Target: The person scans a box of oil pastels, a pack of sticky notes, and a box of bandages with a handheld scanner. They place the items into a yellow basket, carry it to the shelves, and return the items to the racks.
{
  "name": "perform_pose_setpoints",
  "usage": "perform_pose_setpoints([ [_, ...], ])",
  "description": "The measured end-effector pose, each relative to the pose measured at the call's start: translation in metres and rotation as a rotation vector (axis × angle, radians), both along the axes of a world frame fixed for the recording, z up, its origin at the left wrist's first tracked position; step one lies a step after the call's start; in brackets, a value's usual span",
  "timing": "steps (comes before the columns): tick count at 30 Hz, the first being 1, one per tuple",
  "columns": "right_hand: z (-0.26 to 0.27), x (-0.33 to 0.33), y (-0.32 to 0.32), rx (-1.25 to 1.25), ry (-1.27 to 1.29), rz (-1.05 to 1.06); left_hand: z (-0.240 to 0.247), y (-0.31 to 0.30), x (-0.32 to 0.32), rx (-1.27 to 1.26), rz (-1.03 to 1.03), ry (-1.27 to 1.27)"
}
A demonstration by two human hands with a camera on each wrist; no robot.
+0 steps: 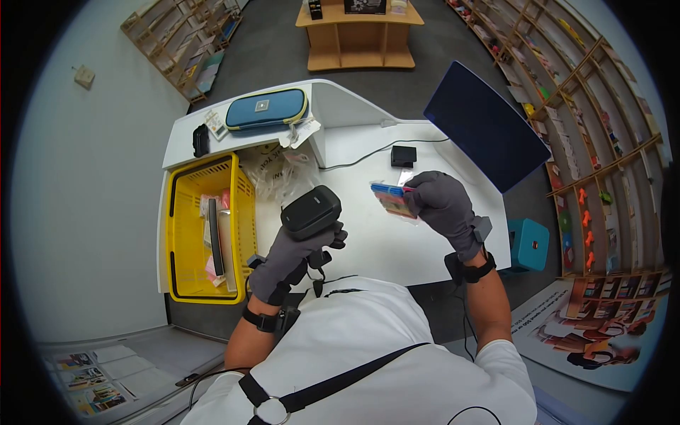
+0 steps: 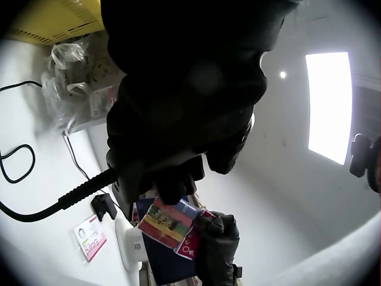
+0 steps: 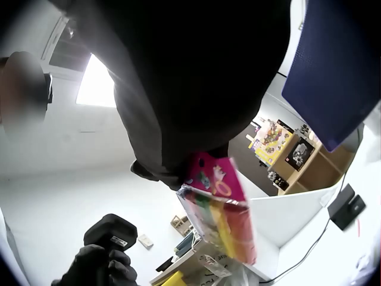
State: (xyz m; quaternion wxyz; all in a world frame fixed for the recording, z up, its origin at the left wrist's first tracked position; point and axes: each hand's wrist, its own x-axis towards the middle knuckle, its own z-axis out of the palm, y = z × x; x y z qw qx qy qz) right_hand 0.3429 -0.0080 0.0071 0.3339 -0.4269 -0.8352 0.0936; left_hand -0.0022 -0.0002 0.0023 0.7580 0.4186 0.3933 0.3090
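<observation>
My left hand (image 1: 292,253), in a grey glove, grips a black handheld barcode scanner (image 1: 312,212), its boxy head above the fist. A cable (image 2: 89,187) runs from the grip in the left wrist view. My right hand (image 1: 443,207), gloved too, pinches a small flat packet (image 1: 393,200) at its edge, over the white counter. Clear plastic wraps its multicoloured contents (image 2: 166,223), and a pink header card (image 3: 215,176) tops it in the right wrist view. The scanner head (image 3: 111,232) stands apart from the packet, to its left. The fingertips behind the packet are hidden.
A yellow basket (image 1: 246,212) with several items stands at the left, beside a crumpled plastic bag (image 1: 280,170). A blue case (image 1: 265,110) lies on the raised ledge. Further right are a black box-shaped device (image 1: 404,156) with a cord and a dark monitor (image 1: 489,124).
</observation>
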Motion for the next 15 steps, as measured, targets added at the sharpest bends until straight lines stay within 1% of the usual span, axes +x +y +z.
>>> perform_pose_setpoints([
  [3,-0.027,-0.002,0.005,-0.212,0.561,-0.117,-0.009,0.000,-0.002,-0.008,0.020,-0.025],
  [4,-0.029,-0.003,0.005,-0.211,0.559,-0.117,-0.009,0.000,-0.002,-0.007,0.019,-0.028],
  [7,-0.034,-0.006,0.005,-0.568,0.740,-0.367,-0.009,-0.001,-0.002,-0.009,0.042,-0.056],
  [8,-0.041,-0.005,0.007,-0.570,0.738,-0.368,-0.009,-0.002,-0.003,-0.012,0.042,-0.057],
  [11,-0.069,0.002,0.015,-0.521,0.659,-0.483,-0.003,-0.002,-0.002,-0.056,0.044,-0.010],
  [12,-0.075,0.007,0.015,-0.519,0.657,-0.484,-0.003,-0.002,-0.002,-0.055,0.043,-0.013],
  [15,-0.090,0.021,0.014,-0.840,1.014,-0.549,-0.008,-0.002,-0.006,-0.012,0.052,-0.036],
])
